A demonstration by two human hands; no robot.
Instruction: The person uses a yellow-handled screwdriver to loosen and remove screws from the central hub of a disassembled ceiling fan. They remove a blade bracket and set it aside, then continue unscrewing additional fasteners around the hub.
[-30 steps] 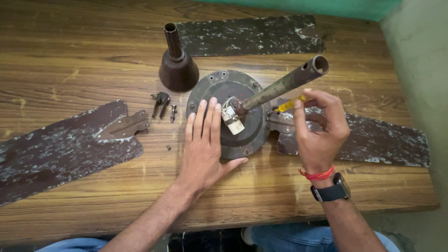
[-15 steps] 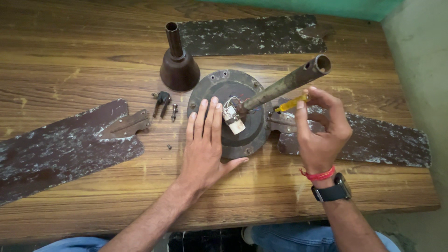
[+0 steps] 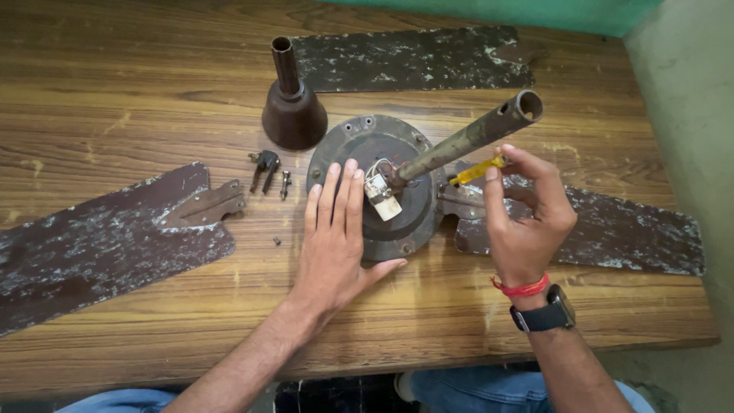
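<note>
Almost nothing has shifted since the earlier frame: my left hand (image 3: 336,237) still lies flat and open on the round dark metal fan motor housing (image 3: 378,187), my right hand (image 3: 527,218) still pinching the yellow-handled screwdriver (image 3: 475,173) beside the rusty downrod pipe (image 3: 466,141). Around them lie a brown cone-shaped canopy (image 3: 293,107), loose screws (image 3: 284,183) and a peeling brown fan blade (image 3: 99,245), all on the worn wooden table (image 3: 115,92) by a green wall (image 3: 535,11).

Both forearms are bare, with no sleeves in view. The right hand (image 3: 527,222) has a red thread band (image 3: 521,288) and a dark wristwatch (image 3: 544,313) at its wrist. The left hand (image 3: 336,237) wears nothing
</note>
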